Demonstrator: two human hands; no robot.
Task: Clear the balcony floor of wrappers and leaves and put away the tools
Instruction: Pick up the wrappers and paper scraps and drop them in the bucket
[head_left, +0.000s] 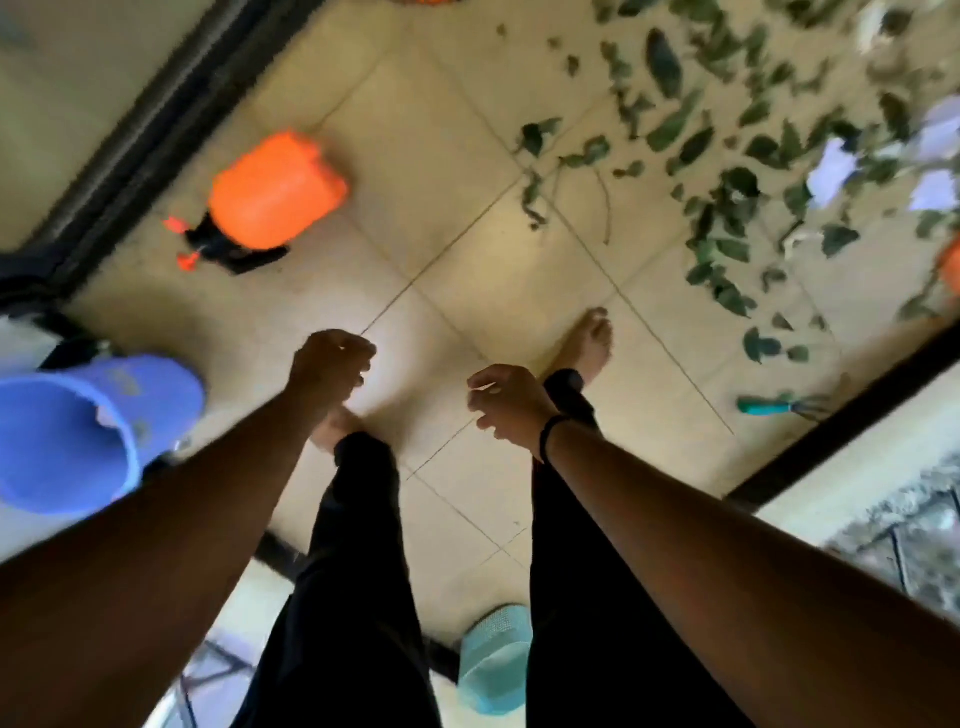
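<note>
Leaves (737, 171) lay scattered over the far right of the tiled floor (467, 171), with a few pale wrappers (831, 169) mixed in near the right edge. Judged light and limp: leaves would crumple or tear and slide on tile, so best gathered in bunches or scooped rather than pinched singly; thin stems among them could be picked by the stalk. Wrappers looked papery, easy to pinch at any corner, likely to blow off.

Teal hand rake (779, 404) lay by the right wall's dark edge, handle pointing left; stiff, take it by the handle. Orange sprayer (275, 189) lay on its side at upper left near the door track; rigid plastic, weight unknown since fill not visible; grip at the black pump head. Blue bucket (78, 431) tipped on its side at left; light, rim is the handhold.

Left hand (332, 371) hung over bare tile, fingers loosely curled, nothing held. Right hand (506, 405) was the same, fingers loosely bent and empty, dark band on the wrist. Both hands were well apart from the leaves and wrappers; the rake was nearer the right hand but not within touch, the bucket nearest the left. Motion blur softened detail.
</note>
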